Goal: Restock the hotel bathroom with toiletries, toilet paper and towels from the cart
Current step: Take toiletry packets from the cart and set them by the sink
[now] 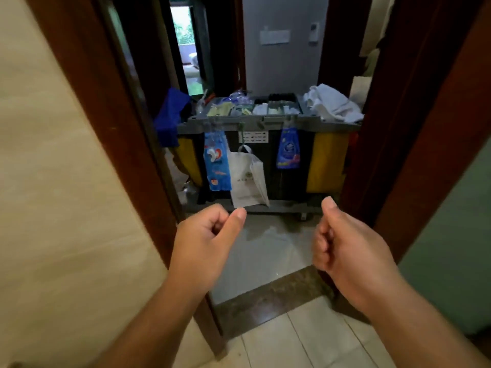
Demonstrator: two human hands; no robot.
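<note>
Grey cart [268, 120]: two blue packets [216, 163] [288, 148], one white bag [248, 179], perhaps two towels [332, 103]; both hands [210, 235] [342, 240] curled, empty.

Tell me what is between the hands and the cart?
Just bare grey floor between the left hand, right hand and cart, in the head view.
</note>
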